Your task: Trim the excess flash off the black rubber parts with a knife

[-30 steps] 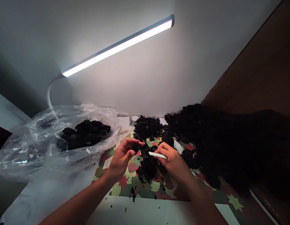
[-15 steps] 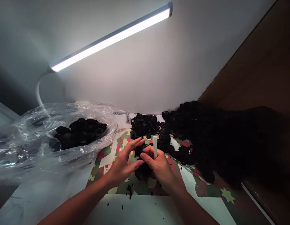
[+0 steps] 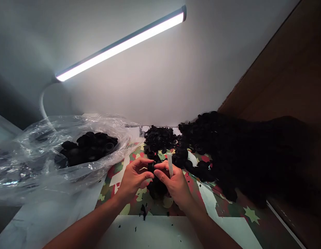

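Note:
Between the fingertips of both hands sits a small black ribbed rubber piece (image 3: 151, 167), much like a bellows. My left hand (image 3: 132, 179) pinches it from the left with thumb and fingers. From the right, the thumb and index finger of my right hand (image 3: 177, 183) meet its other end. A slim white stick-like tool (image 3: 170, 164) stands up out of my right hand, its lower end hidden in the grip. Just below the hands lies a dark heap of black bits (image 3: 157, 189) on the camouflage-patterned sheet (image 3: 125, 210).
A clear plastic bag (image 3: 79, 188) at left holds round black rubber parts (image 3: 89, 148). Black scraps (image 3: 160, 136) lie behind the hands. A large dark pile (image 3: 214, 138) fills the right, against cardboard (image 3: 279, 79). A lit tube lamp (image 3: 121, 46) hangs above.
My left fingers have come down from a spread pose and closed on the ribbed piece. My right hand stays almost in place, with the white tool tilting slightly left.

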A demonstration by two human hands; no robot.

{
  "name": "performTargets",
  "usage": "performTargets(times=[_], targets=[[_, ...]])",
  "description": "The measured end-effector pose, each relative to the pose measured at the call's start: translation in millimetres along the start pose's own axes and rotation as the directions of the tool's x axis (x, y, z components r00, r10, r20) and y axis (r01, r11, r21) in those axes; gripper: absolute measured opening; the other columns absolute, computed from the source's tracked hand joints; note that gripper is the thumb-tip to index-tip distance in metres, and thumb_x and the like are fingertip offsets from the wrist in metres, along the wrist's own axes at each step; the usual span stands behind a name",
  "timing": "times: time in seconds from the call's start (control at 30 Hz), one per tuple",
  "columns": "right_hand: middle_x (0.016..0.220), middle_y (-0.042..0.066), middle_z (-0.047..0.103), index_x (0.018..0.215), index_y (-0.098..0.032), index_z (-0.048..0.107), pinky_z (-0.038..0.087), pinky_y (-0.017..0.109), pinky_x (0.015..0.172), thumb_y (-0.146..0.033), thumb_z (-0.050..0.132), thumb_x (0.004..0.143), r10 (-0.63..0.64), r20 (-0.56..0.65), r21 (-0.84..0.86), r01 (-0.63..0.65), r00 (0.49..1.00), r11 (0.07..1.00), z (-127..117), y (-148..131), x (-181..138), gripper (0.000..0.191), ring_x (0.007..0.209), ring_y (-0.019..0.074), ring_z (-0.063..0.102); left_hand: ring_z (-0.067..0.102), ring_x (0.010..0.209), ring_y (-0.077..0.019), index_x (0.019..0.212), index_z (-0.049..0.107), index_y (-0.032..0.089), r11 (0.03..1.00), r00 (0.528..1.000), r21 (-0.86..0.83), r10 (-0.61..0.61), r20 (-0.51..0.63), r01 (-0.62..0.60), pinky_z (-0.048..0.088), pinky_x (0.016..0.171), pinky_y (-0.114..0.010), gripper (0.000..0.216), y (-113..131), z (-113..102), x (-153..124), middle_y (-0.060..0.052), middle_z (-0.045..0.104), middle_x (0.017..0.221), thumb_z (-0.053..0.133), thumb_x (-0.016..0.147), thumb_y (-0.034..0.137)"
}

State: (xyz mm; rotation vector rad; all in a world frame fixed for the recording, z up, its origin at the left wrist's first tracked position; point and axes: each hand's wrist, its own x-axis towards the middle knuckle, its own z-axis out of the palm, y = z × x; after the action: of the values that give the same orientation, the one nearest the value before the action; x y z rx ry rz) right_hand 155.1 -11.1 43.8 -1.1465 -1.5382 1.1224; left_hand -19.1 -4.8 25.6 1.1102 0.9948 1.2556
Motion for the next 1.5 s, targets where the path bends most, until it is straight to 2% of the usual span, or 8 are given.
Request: performTargets(times=[0.17,0.3,0.5,0.73,0.93,1.1,1.37,1.5], targets=[[0.068,-0.003,0.055,0.078,-0.021,0.057,0.038,0.025,0.059,-0.03,0.055,0.093,-0.04,0.05,-0.063,0.043,0.998,0.997,4.0,3.2,1.0,0.018,0.063,0.0142,0.05,0.066,0.087,-0.0213,0.095,0.076,0.019,0.976,0.995,0.192,0.098,0.014,-0.099,0.056,0.079,-0.032,0.031,6.1,2.4,-4.3,-0.004,0.07,0.092,0.089,0.067,0.022],[0.066,-0.003,0.045,0.069,-0.022,0.044,0.03,0.025,0.055,-0.016,0.044,0.089,-0.241,0.112,-0.23,0.261,0.964,0.937,-0.3,5.1,-0.5,0.02,0.059,0.0134,0.042,0.063,0.071,-0.0161,0.095,0.073,0.017,0.997,0.993,0.029,-0.079,0.091,0.077,0.051,0.06,-0.024,0.032,-2.2,5.0,-5.6,-0.002,0.068,0.083,0.088,0.07,0.031],[0.066,-0.001,0.046,0.07,-0.022,0.041,0.023,0.03,0.053,-0.016,0.044,0.076,-0.556,0.414,-0.309,0.686,0.72,0.659,18.5,-1.3,-21.4,0.009,0.056,0.0146,0.037,0.06,0.067,-0.0078,0.082,0.065,0.017,0.869,0.976,-0.474,-0.205,-0.077,0.145,0.054,0.065,-0.019,0.034,-0.7,-5.1,8.8,0.002,0.065,0.08,0.087,0.073,0.041],[0.062,-0.003,0.046,0.067,-0.022,0.041,0.028,0.026,0.053,-0.023,0.046,0.096,-0.312,0.21,-0.449,0.375,0.927,0.811,-8.0,8.0,-3.7,0.03,0.053,0.0119,0.041,0.062,0.074,-0.0112,0.099,0.075,0.015,0.828,0.978,-0.52,-0.173,0.12,0.21,0.053,0.068,-0.018,0.041,15.8,-6.3,3.9,-0.003,0.069,0.087,0.087,0.072,0.044],[0.102,0.005,0.065,0.103,-0.022,0.069,0.043,0.027,0.063,-0.009,0.051,0.088,-0.209,0.251,-0.521,0.314,0.945,0.794,-49.0,19.7,10.5,0.026,0.069,0.0147,0.059,0.063,0.084,-0.0126,0.104,0.075,0.023,0.836,0.976,-0.503,-0.19,0.107,0.218,0.052,0.076,-0.021,0.04,12.2,-4.5,3.6,-0.003,0.07,0.097,0.084,0.074,0.048],[0.071,0.001,0.062,0.085,-0.02,0.072,0.042,0.026,0.061,-0.032,0.051,0.1,-0.214,0.083,-0.276,0.229,0.973,0.934,-23.9,8.0,7.2,0.028,0.065,0.016,0.056,0.054,0.065,-0.0092,0.097,0.078,0.018,0.976,0.997,-0.203,-0.076,0.012,0.077,0.044,0.057,-0.02,0.038,-1.2,-6.5,3.4,-0.004,0.065,0.09,0.08,0.078,0.051],[0.062,-0.002,0.052,0.071,-0.019,0.064,0.033,0.024,0.053,-0.036,0.061,0.091,0.026,0.029,-0.011,-0.026,0.999,1.0,1.9,-0.5,-1.9,0.027,0.056,0.0116,0.042,0.054,0.058,-0.0092,0.111,0.077,0.024,0.994,0.991,0.098,0.032,0.131,-0.045,0.047,0.045,-0.021,0.043,9.9,-1.9,-1.0,-0.005,0.064,0.101,0.087,0.069,0.024],[0.063,-0.002,0.054,0.071,-0.018,0.063,0.031,0.024,0.051,-0.041,0.064,0.088,0.132,0.077,0.21,-0.145,0.988,0.967,3.1,-1.0,-1.9,0.029,0.056,0.0106,0.041,0.067,0.094,-0.022,0.103,0.08,0.023,0.986,0.989,0.109,0.115,0.091,-0.125,0.056,0.07,-0.025,0.036,14.2,-5.7,-0.5,-0.008,0.073,0.105,0.09,0.068,0.023]])
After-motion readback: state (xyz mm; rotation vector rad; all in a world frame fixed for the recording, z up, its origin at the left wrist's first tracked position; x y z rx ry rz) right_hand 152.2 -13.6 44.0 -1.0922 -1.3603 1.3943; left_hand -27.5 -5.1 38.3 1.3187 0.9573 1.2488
